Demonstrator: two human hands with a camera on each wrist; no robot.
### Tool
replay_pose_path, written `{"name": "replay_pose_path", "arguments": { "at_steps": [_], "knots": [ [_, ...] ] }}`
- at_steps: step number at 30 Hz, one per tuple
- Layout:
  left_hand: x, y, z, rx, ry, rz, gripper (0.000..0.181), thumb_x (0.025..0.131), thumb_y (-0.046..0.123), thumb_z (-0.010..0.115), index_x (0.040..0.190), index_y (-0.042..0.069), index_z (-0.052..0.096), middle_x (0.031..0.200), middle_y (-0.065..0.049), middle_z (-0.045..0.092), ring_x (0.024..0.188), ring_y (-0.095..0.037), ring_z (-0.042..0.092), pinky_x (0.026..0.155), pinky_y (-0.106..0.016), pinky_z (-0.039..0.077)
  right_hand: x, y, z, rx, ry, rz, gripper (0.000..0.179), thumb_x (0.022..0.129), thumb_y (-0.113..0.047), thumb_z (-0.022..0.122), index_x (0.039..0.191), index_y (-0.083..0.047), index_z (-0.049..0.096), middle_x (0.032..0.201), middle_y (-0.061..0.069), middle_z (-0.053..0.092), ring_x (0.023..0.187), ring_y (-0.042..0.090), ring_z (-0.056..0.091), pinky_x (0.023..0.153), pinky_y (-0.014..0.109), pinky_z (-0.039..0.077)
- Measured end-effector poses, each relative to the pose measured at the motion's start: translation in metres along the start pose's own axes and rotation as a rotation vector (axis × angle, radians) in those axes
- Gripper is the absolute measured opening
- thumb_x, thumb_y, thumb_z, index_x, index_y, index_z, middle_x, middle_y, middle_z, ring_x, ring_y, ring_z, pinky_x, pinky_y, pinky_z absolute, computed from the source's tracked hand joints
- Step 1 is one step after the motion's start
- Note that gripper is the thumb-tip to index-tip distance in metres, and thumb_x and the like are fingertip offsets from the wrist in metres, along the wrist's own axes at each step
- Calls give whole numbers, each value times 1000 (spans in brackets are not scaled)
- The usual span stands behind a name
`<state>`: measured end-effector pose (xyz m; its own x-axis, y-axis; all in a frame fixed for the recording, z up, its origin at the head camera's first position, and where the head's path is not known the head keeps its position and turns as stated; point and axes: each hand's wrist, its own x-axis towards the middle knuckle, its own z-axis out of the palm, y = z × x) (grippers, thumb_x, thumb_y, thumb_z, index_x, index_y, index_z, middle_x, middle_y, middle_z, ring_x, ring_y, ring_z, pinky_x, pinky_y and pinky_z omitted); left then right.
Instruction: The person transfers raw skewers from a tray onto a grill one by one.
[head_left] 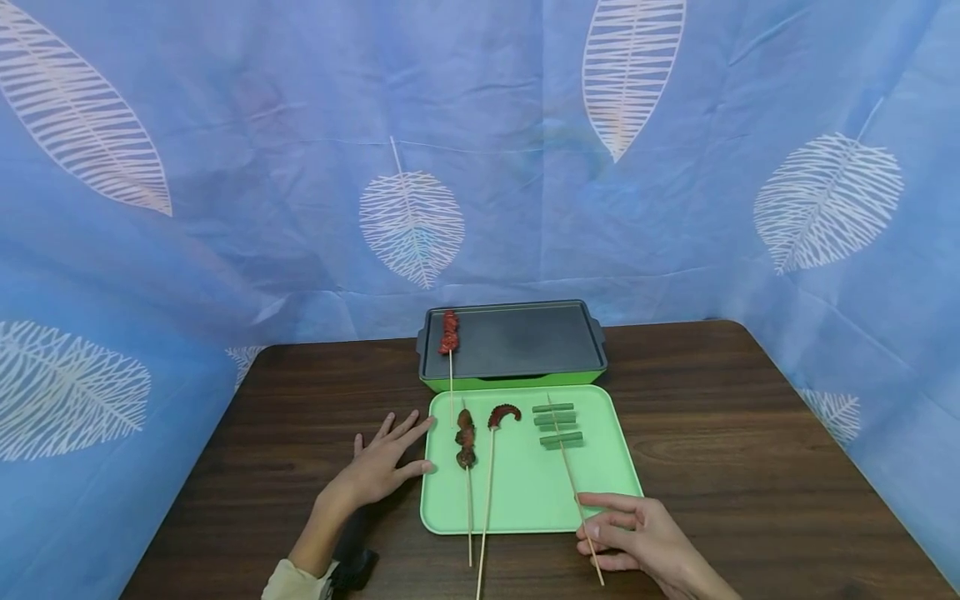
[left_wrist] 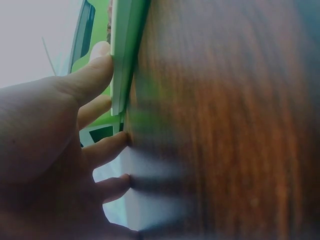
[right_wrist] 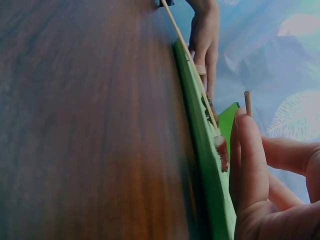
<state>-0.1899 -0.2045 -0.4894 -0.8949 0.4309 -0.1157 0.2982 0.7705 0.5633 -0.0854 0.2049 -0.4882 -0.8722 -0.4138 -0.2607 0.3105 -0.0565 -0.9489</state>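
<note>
My right hand (head_left: pixel 637 533) pinches the wooden stick of a skewer of green vegetable pieces (head_left: pixel 557 419) at the near right of a light green tray (head_left: pixel 525 500). The green pieces lie over the tray's far right part. In the right wrist view, the stick's end (right_wrist: pixel 248 102) pokes out above the fingertips. My left hand (head_left: pixel 386 462) has its fingers spread at the tray's left edge, with the thumb touching the rim. On the tray lie a brown meat skewer (head_left: pixel 466 442) and a dark red curled tentacle skewer (head_left: pixel 504 412), their sticks overhanging the near edge.
Behind the tray stands a grill with a dark flat plate (head_left: pixel 525 342) and green base. A red meat skewer (head_left: pixel 449 333) lies on its left side, stick reaching over the tray. Dark wooden table (head_left: pixel 720 433) surrounds them; a blue leaf-patterned cloth (head_left: pixel 495 208) hangs behind.
</note>
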Motion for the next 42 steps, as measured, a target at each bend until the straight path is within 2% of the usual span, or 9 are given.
{"name": "replay_pose_path", "arguments": {
  "at_steps": [15, 25, 30, 42],
  "knots": [
    [-2, -5, 1, 0, -3, -9, 72, 101, 52, 59, 163, 26, 33, 170, -11, 20, 154, -47, 4, 103, -87, -1, 14, -26, 18, -37, 53, -38, 60, 98, -12, 72, 149, 8, 48, 109, 21, 73, 97, 27, 75, 79, 40, 61],
    [-1, 0, 0, -1, -1, 5, 71, 101, 50, 60, 163, 26, 34, 170, -12, 20, 154, -47, 4, 103, -87, 0, 39, -48, 30, -38, 61, -80, 62, 96, -12, 75, 148, 8, 49, 110, 24, 73, 96, 28, 76, 78, 39, 61],
    [-1, 1, -1, 0, 4, 17, 71, 101, 48, 61, 163, 24, 35, 169, -13, 21, 154, -48, 5, 102, -87, 0, 52, -64, 35, -38, 65, -104, 60, 96, -10, 74, 148, 7, 50, 109, 21, 74, 95, 26, 76, 80, 40, 61],
    [-1, 2, -2, 0, -1, 10, 71, 101, 49, 61, 163, 25, 35, 169, -13, 21, 154, -47, 5, 103, -87, 0, 95, -87, 48, -14, 100, -133, 54, 97, -6, 71, 147, 3, 53, 111, 20, 75, 95, 23, 76, 81, 38, 61]
  ]
}}
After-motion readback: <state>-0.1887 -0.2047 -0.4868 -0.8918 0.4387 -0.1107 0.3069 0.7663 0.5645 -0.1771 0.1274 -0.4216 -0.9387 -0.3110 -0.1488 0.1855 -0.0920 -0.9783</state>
